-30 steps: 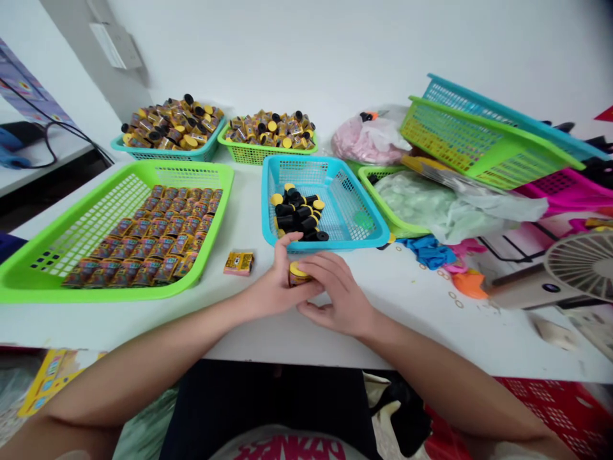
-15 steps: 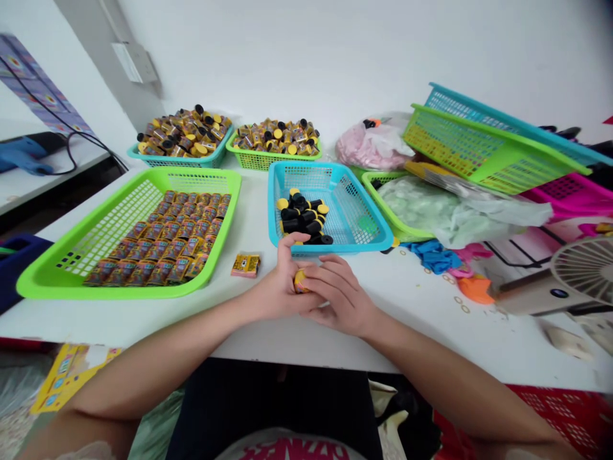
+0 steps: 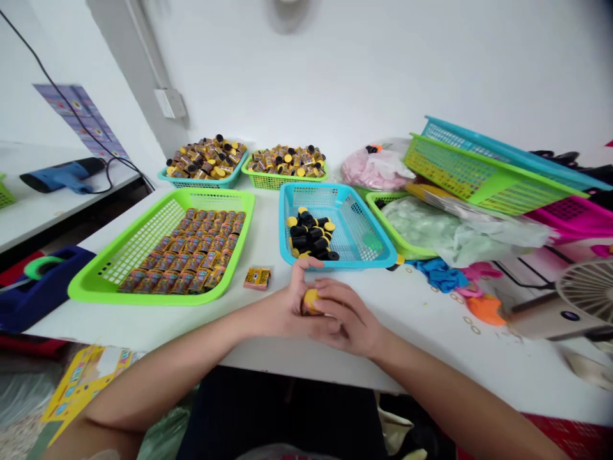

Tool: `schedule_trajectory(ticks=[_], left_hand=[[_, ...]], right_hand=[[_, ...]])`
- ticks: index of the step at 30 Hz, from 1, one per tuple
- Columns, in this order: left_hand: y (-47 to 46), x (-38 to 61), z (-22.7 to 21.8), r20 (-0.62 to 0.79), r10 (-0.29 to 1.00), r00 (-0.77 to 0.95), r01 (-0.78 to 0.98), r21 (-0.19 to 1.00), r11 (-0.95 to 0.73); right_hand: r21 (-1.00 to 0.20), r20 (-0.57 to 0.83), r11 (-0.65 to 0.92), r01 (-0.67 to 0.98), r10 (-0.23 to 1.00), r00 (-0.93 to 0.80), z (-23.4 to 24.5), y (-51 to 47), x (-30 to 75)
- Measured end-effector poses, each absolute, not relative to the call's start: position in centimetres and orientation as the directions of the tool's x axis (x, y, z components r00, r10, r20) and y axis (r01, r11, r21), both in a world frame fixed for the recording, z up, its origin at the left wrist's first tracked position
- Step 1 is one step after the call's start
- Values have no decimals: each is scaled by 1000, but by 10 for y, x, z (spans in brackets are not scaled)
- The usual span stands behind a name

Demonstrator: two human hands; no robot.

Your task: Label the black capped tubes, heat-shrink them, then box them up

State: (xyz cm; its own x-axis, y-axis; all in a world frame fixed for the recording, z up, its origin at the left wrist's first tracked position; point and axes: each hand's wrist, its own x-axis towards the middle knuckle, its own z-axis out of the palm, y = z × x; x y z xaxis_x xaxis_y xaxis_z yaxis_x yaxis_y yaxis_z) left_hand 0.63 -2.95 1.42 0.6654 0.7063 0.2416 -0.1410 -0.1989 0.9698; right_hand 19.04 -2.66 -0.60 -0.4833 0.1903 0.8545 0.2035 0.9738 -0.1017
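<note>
Between my two hands sits a small cylinder with a yellow end (image 3: 311,301), mostly hidden by fingers. My left hand (image 3: 291,306) is wrapped round it, with the index finger raised. Fingers of my right hand (image 3: 348,313) press over its other side. Just left of the hands lies a small stack of yellow printed labels (image 3: 257,278) on the table. Beyond the hands, a blue basket (image 3: 368,263) holds several black cylinders with yellow ends (image 3: 311,233). On the left, rows of wrapped, labelled cylinders (image 3: 184,259) fill much of a green basket (image 3: 90,291).
Two baskets at the back (image 3: 213,183) are heaped with labelled cylinders. Stacked baskets (image 3: 479,172), plastic bags (image 3: 431,223) and a small fan (image 3: 541,313) crowd the right. A blue tape dispenser (image 3: 52,281) stands at the table's left edge, and a blue heat-gun-like tool (image 3: 67,176) lies further left.
The camera view has shifted, so the scene sits lower and further right. Both hands stay together round the small cylinder, and more of its yellow end shows now.
</note>
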Motion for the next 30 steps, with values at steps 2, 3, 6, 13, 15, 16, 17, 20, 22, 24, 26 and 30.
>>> schedule_trajectory(ticks=[2,3,6,13,15,16,17,20,22,24,26,30], left_hand=[[-38,4,23,284,810,513,-57,953,-298],[-42,2,28,289,839,462,-9,947,-321],[-51,-7,43,194,876,441,59,968,-244],[-63,-24,66,125,874,471,144,966,-216],[-52,-39,79,165,895,415,265,919,-293],[-41,-51,88,189,909,372,357,875,-328],[-26,-66,96,205,924,324,463,817,-344],[32,-117,111,182,976,121,792,574,-205],[71,-146,109,46,999,-28,932,361,10],[100,-165,99,-52,992,-117,966,225,126],[115,-174,86,-104,984,-142,974,162,158],[119,-174,68,-160,975,-155,983,73,169]], right_hand=[[-102,857,971,218,197,-476,-4,-23,192],[-89,859,971,223,187,-476,-3,-21,193],[-84,866,976,201,171,-470,1,-18,191],[-133,860,988,74,152,-487,14,-18,179],[-231,838,958,168,284,-467,24,-4,185],[-317,794,911,263,407,-452,30,8,190],[-419,696,822,386,564,-444,36,23,196],[-592,-3,221,775,961,-277,47,73,214],[-569,-282,74,819,918,-279,48,100,222],[-577,-424,35,816,841,-336,45,117,225],[-596,-505,11,803,772,-386,42,123,226],[-625,-606,-47,779,659,-445,40,123,222]])
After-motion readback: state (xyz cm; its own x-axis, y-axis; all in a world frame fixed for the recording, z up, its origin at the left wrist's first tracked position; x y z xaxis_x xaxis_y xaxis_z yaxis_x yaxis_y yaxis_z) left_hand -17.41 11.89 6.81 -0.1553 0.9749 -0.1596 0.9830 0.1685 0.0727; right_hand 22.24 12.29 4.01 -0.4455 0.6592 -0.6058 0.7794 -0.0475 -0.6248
